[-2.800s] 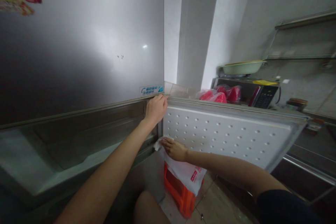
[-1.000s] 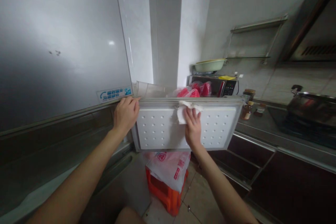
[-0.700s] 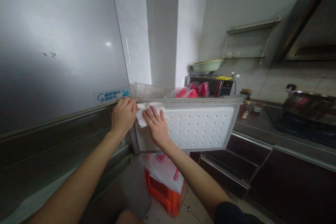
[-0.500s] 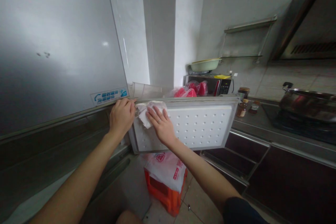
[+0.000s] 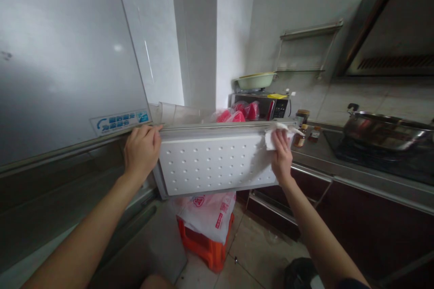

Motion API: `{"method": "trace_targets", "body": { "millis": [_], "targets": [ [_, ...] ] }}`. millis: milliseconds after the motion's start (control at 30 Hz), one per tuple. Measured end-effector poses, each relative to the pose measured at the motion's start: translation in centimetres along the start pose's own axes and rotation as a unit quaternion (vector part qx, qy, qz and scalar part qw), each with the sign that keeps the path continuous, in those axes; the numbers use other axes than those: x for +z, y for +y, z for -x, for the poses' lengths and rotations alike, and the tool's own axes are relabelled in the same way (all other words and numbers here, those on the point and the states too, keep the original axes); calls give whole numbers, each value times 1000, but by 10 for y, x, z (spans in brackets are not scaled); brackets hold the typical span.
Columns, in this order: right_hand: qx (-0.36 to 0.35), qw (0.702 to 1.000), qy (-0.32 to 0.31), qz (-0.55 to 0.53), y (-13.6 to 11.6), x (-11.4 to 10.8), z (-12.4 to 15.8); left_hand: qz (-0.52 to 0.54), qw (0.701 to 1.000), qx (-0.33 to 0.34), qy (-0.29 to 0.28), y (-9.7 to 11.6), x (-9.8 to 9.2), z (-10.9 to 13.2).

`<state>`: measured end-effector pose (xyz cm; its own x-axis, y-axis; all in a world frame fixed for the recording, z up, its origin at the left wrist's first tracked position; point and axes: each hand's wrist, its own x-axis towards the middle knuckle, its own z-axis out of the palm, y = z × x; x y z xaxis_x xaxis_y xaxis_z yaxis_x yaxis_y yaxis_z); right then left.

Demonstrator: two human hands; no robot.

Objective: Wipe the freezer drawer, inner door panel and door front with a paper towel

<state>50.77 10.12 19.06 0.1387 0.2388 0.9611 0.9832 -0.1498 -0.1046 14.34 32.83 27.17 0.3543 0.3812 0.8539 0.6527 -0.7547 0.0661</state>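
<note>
An open refrigerator door (image 5: 217, 162) with a white dimpled inner panel stretches across the middle of the head view. My left hand (image 5: 141, 149) is closed over the top edge at its left end, beside the upper silver door (image 5: 68, 54). At the other end, my right hand (image 5: 281, 156) presses a white cloth (image 5: 270, 139) against the top right corner. The cloth is bunched under my fingers, and a loose end of it sticks out to the right. It could be cloth or paper; I cannot tell which.
Below the door stands an orange stool (image 5: 215, 253) with a white plastic bag (image 5: 212, 216) on it. Behind are a microwave (image 5: 280, 107) and a pale green basin (image 5: 256, 82). Small bottles (image 5: 300, 137) and a steel pot (image 5: 386, 131) occupy the counter at right.
My right hand has slid the cloth rightward along the door's top edge, from near my left hand to the far corner. My left hand keeps its hold. The view has shifted slightly right.
</note>
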Motion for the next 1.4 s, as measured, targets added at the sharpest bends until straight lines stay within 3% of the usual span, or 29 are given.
{"method": "trace_targets", "body": {
  "millis": [167,300,467,600,833,967,1133,1400],
  "targets": [
    [63,997,40,-5,25,-7,0,-4,1000,-4,4,0,1,1],
    [98,993,56,-27,17,0,1,-6,1000,-1,10,0,0,1],
    [160,976,120,-86,5,15,15,-6,1000,-8,6,2,-1,1],
    [253,952,144,-96,-6,25,48,2,1000,-8,-2,2,-1,1],
    [396,901,149,-101,-36,42,129,18,1000,-16,-6,2,-1,1],
    [445,871,187,-94,-47,54,147,22,999,-22,-17,2,-2,1],
    [412,883,204,-91,-44,55,123,18,1000,-17,-15,2,-2,0],
    [214,957,173,-92,-7,36,20,-6,1000,-4,-3,2,-2,1]
  ]
}}
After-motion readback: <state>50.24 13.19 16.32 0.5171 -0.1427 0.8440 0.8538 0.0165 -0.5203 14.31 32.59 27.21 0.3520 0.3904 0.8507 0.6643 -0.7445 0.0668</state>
